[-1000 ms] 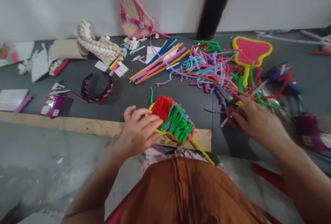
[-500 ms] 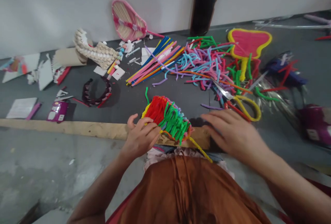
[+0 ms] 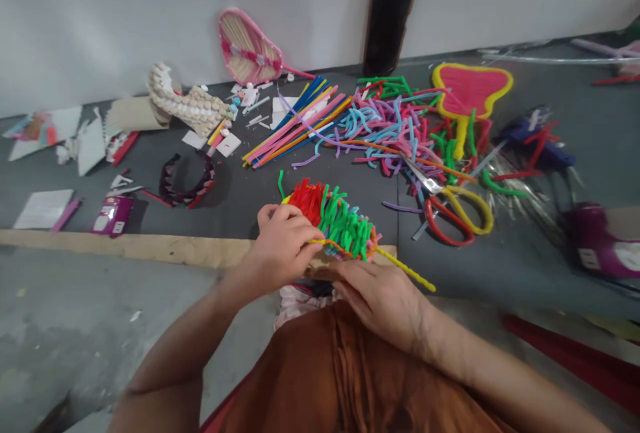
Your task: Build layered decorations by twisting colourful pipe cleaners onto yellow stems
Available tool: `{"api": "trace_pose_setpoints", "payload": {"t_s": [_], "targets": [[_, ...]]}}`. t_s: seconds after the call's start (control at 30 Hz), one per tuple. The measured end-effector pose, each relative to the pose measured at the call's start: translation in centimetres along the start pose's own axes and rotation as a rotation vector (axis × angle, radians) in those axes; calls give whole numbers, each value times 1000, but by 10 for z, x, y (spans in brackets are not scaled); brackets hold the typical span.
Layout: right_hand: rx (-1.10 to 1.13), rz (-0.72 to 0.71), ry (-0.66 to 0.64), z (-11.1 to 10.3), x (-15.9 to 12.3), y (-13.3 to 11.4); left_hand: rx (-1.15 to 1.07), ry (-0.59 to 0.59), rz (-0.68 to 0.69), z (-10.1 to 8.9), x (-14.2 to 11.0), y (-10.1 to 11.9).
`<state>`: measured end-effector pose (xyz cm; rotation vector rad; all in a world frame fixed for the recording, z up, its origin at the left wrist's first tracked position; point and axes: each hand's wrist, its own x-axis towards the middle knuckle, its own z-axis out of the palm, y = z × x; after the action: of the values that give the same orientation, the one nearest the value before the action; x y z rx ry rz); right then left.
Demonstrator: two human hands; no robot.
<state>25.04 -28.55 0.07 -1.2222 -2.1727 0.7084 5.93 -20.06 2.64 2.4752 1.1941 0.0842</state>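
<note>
A pipe-cleaner craft piece (image 3: 345,225) lies at the table's front edge, with a red tufted part on the left, green strands on the right and an orange border. Its yellow stem (image 3: 407,268) sticks out to the lower right. My left hand (image 3: 285,243) is closed on the piece's left end, its fingers bent over the lower border. Just below the green part is my right hand (image 3: 387,293), fingers stretched out towards the left hand. Whether its fingertips touch the piece I cannot tell.
Scissors (image 3: 453,213) with red and yellow handles lie to the right, beside a heap of cut pipe cleaners (image 3: 390,123). Long pipe cleaners (image 3: 295,126), a dark headband (image 3: 187,180) and a pink-and-yellow fan (image 3: 470,90) are further back. A phone (image 3: 390,16) leans on the wall.
My right hand has moved left and down from beside the scissors to the piece's lower edge. My left hand has shifted slightly right, and the piece has turned a little.
</note>
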Motion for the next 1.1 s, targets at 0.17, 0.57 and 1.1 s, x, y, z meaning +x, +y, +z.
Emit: {"api": "trace_pose_setpoints", "payload": {"t_s": [0.17, 0.57, 1.1], "targets": [[-123, 81, 44, 6, 1, 13, 18, -265, -15, -24, 29, 9], [-301, 95, 286, 14, 32, 36, -87, -191, -68, -36, 44, 10], [-353, 49, 95, 1, 19, 18, 20, -51, -142, -12, 8, 4]]}}
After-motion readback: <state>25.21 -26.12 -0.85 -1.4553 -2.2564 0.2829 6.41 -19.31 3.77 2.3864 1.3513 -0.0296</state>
